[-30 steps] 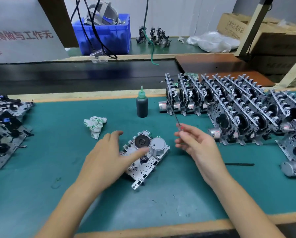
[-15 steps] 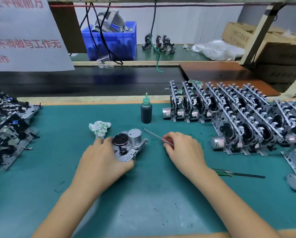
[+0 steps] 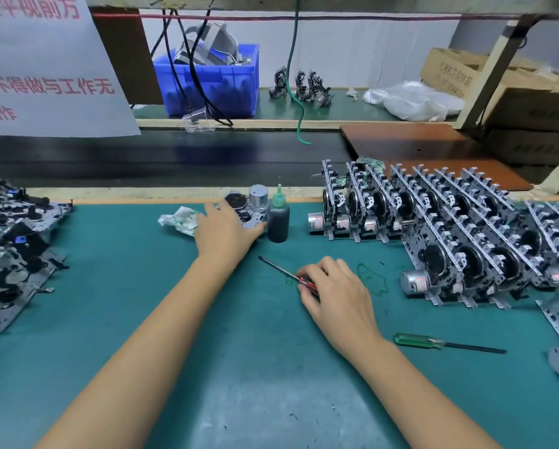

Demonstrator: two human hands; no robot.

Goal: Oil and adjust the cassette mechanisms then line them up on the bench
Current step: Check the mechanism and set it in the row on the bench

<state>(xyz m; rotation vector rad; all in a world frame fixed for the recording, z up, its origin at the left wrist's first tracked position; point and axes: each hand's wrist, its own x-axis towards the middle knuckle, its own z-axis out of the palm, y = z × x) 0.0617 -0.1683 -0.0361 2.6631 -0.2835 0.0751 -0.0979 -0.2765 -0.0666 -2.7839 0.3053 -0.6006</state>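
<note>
My left hand (image 3: 226,233) reaches far forward and holds a cassette mechanism (image 3: 250,205) at the back edge of the green mat, just left of the dark oil bottle (image 3: 278,218). My right hand (image 3: 333,291) rests on the mat and pinches a small red-handled screwdriver (image 3: 286,273), its shaft pointing up-left. Several finished mechanisms (image 3: 433,222) stand on edge in rows at the right.
A crumpled cloth (image 3: 179,220) lies left of my left hand. A pile of mechanisms (image 3: 9,241) covers the left edge. A green-handled screwdriver (image 3: 440,343) lies at the right front. A black conveyor belt (image 3: 161,157) runs behind the mat.
My left hand has carried the mechanism from the middle of the mat away to the back, beside the oil bottle. My right hand has lowered onto the mat with the screwdriver.
</note>
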